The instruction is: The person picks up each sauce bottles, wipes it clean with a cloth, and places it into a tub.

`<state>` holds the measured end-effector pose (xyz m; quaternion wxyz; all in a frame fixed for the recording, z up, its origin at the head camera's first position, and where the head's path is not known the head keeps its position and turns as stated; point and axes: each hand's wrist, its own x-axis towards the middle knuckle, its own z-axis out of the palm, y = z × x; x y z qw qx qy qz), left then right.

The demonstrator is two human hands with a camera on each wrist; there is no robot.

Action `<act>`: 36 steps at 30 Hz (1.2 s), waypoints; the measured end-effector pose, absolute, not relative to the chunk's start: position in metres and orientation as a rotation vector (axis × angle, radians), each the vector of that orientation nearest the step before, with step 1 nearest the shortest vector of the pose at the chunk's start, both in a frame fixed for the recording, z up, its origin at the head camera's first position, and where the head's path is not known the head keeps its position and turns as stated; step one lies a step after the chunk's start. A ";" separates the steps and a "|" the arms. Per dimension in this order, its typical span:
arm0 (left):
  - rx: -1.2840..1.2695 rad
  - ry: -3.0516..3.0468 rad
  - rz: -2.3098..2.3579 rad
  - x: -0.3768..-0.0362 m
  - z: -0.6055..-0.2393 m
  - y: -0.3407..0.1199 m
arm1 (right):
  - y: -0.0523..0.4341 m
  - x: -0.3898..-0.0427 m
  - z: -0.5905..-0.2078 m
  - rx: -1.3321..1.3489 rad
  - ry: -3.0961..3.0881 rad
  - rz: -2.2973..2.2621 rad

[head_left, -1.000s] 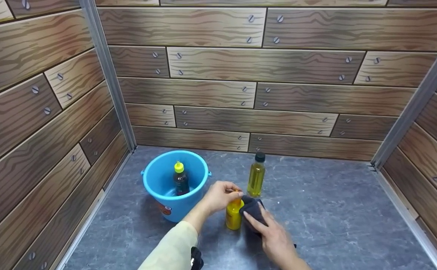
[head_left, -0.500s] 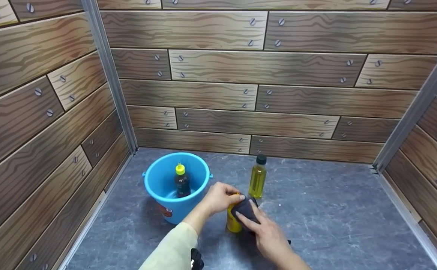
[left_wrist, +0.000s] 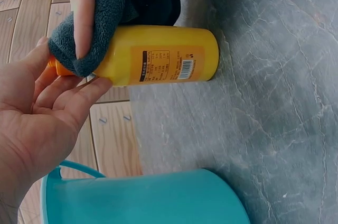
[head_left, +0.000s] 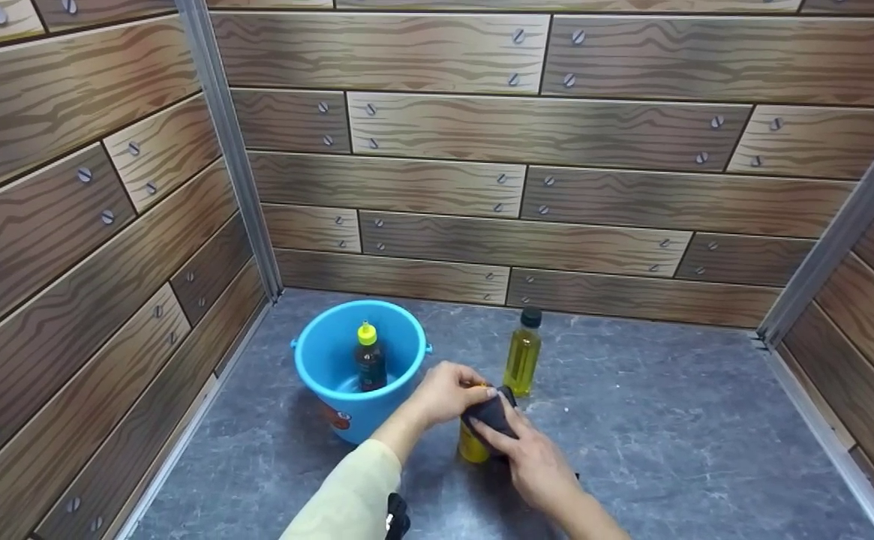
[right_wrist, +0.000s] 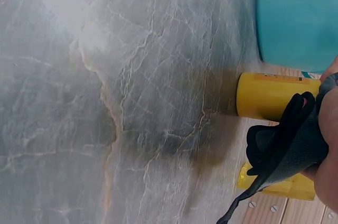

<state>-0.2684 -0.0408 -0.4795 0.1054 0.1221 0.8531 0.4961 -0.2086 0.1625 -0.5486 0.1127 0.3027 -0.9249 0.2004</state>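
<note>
I have the left hand pinching the upright yellow cylindrical bottle at its top, probably to steady it on the grey marbled table. My right hand grips a dark grey plush cloth against the bottle's neck.

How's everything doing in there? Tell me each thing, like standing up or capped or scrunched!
Blue bucket: upright, with a bottle inside.
Dark bottle: standing in the bucket, yellow cap on.
Oil bottle: upright, black cap on.
Yellow bottle: upright, top partly covered.
Dark cloth: bunched against the yellow bottle's top.
Left hand: holding the yellow bottle's top.
Right hand: holding the cloth.
</note>
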 end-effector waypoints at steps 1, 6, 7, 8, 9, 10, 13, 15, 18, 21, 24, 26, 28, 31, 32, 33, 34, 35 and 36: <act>0.359 2.510 1.463 -0.268 -0.480 -0.041 | 0.162 -0.209 -0.549 0.890 -2.711 0.587; 0.378 2.518 1.462 -0.268 -0.479 -0.042 | 0.161 -0.213 -0.557 0.915 -2.623 0.598; 0.378 2.519 1.462 -0.268 -0.478 -0.042 | 0.161 -0.214 -0.559 0.918 -2.604 0.604; 0.379 2.522 1.462 -0.268 -0.478 -0.042 | 0.161 -0.214 -0.560 0.921 -2.588 0.612; 0.373 2.519 1.463 -0.268 -0.478 -0.042 | 0.161 -0.214 -0.562 0.919 -2.580 0.619; 0.366 2.515 1.463 -0.268 -0.478 -0.042 | 0.161 -0.214 -0.563 0.918 -2.571 0.621; 0.359 2.507 1.463 -0.269 -0.478 -0.041 | 0.161 -0.214 -0.567 0.908 -2.566 0.622; 0.361 2.504 1.462 -0.269 -0.479 -0.041 | 0.160 -0.214 -0.569 0.899 -2.568 0.622; 0.360 2.499 1.464 -0.269 -0.480 -0.041 | 0.160 -0.213 -0.573 0.891 -2.564 0.636; 0.355 2.492 1.465 -0.268 -0.480 -0.042 | 0.160 -0.212 -0.576 0.892 -2.562 0.652; 0.353 2.485 1.467 -0.267 -0.479 -0.042 | 0.160 -0.212 -0.577 0.889 -2.599 0.671; 0.352 2.483 1.465 -0.267 -0.479 -0.042 | 0.161 -0.211 -0.578 0.883 -2.629 0.677; 0.348 2.487 1.459 -0.267 -0.480 -0.042 | 0.161 -0.210 -0.579 0.880 -2.649 0.682; 0.340 2.491 1.456 -0.267 -0.479 -0.042 | 0.162 -0.209 -0.581 0.885 -2.662 0.680; 0.345 2.495 1.454 -0.267 -0.479 -0.042 | 0.162 -0.209 -0.582 0.886 -2.662 0.677; 0.346 2.497 1.452 -0.267 -0.479 -0.042 | 0.162 -0.209 -0.582 0.885 -2.665 0.672; 0.345 2.496 1.452 -0.267 -0.479 -0.042 | 0.162 -0.209 -0.583 0.885 -2.665 0.667; 0.346 2.497 1.452 -0.267 -0.478 -0.042 | 0.162 -0.209 -0.583 0.885 -2.665 0.662; 0.347 2.498 1.450 -0.268 -0.479 -0.042 | 0.162 -0.209 -0.583 0.885 -2.661 0.654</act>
